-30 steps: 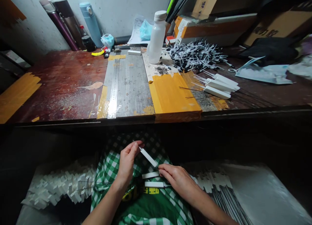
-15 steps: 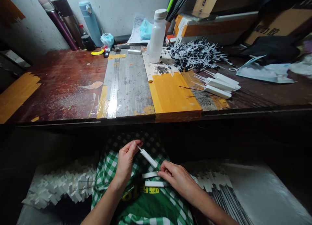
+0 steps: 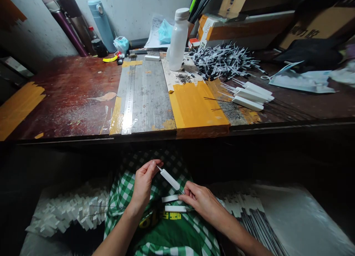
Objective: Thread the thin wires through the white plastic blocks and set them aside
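Over my lap, my left hand (image 3: 144,184) pinches the thin white tip of a white block-shaped piece (image 3: 170,179). The piece slants down to the right. At its lower end my right hand (image 3: 201,200) is closed on a thin dark wire that runs out of the piece. Two similar white pieces, an upper one (image 3: 170,198) and a lower one (image 3: 175,209), lie on the green checked apron (image 3: 155,235) just left of my right hand. The far ends of these two are hidden by my right fingers or are too dark to make out.
A worn table (image 3: 74,97) with a metal ruler (image 3: 129,104) spans the view. On it are a white bottle (image 3: 178,41), a heap of thin black-and-white parts (image 3: 224,62) and several white pieces (image 3: 248,102). Stacks of white pieces flank my lap, left (image 3: 72,208) and right (image 3: 244,204).
The white piece between my hands has turned slightly, and a little more of the wire shows by my right fingers. Both hands stay in nearly the same place.
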Demonstrator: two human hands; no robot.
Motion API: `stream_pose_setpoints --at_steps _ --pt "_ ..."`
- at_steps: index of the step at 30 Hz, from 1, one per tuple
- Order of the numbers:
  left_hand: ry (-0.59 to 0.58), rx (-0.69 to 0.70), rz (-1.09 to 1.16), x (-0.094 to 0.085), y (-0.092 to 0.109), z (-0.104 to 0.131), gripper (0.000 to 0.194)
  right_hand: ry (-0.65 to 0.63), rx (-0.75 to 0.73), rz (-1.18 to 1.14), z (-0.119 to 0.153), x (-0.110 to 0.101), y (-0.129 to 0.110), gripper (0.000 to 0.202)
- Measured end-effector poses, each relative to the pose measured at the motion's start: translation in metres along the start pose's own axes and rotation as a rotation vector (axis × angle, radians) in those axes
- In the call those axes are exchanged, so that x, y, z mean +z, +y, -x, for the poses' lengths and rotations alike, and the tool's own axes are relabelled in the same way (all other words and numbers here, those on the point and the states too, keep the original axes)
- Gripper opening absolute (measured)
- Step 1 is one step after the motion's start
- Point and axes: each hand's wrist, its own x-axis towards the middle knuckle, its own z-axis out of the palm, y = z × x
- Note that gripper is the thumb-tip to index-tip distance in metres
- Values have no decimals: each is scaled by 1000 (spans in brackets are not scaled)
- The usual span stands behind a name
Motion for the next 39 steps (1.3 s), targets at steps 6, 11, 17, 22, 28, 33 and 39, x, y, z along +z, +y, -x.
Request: stream_pose_setpoints --at_steps 6,11,17,22,28,33,39 --pt "-5 -15 -35 1 3 2 36 4 5 45 0 1 0 23" --pt "-8 -21 -134 1 3 4 37 43 -14 74 2 5 1 21" --pt "28 176 -313 -4 -1 4 28 31 -207 -82 5 1 2 24" --pt "-46 63 -141 -2 0 3 30 -58 -179 -68 7 -3 3 27" --pt "10 44 -83 0 3 2 36 -24 -167 -14 6 0 4 25" --pt "-1 51 -92 1 2 2 35 -4 -124 -7 4 0 4 19" --pt "-6 47 -120 1 2 3 34 5 -88 -6 3 -1 4 16"
